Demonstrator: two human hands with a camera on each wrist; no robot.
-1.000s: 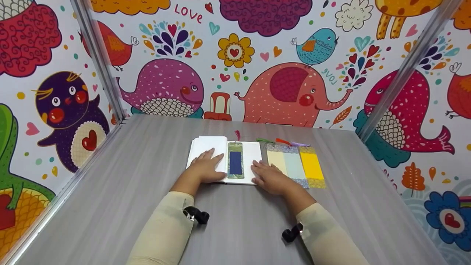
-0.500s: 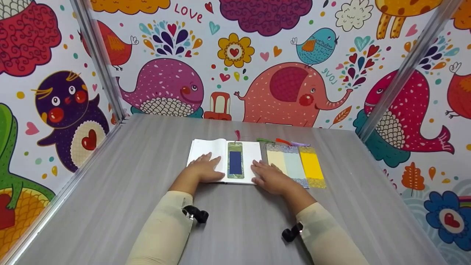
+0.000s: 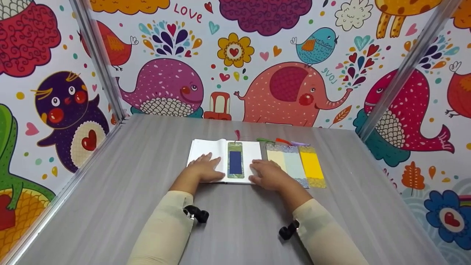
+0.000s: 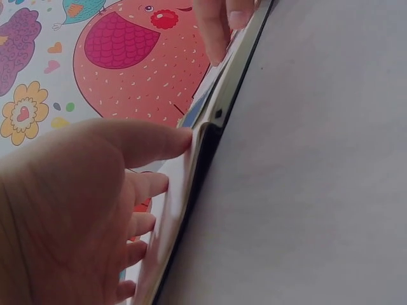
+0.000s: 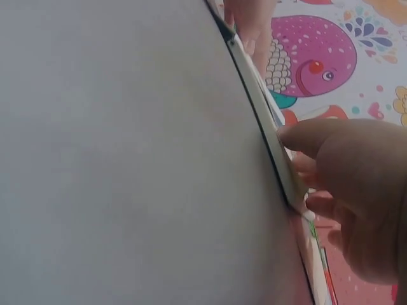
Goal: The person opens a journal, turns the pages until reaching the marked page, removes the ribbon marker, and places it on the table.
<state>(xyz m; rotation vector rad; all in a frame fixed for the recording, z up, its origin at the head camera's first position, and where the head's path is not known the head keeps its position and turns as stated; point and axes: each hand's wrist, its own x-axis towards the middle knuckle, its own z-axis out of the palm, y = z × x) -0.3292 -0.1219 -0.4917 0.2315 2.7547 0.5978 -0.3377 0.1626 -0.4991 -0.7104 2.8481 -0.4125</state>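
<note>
An open notebook (image 3: 251, 149) with blank white pages lies on the table. A green-edged bookmark with a dark blue middle (image 3: 236, 162) and a pink tassel rests on its right page, close to the fold. My left hand (image 3: 204, 168) is spread on the left page, fingers straight, its thumb near the fold. On the right page's outer edge my right hand (image 3: 270, 176) rests with extended fingers. Both wrist views show the notebook's dark cover edge and page block (image 5: 270, 136) under the hands. Neither hand is curled round anything.
Right of the notebook lie a cream bookmark (image 3: 276, 156), a pale blue bookmark (image 3: 294, 165) and a yellow bookmark (image 3: 312, 167), with green, red and purple tassels beyond their far ends. The grey table (image 3: 147, 165) meets cartoon-printed walls at the back and sides.
Raised pages on the left of the notebook have settled flat under my left hand, which moved slightly nearer me. My right hand has shifted a little left on the right page.
</note>
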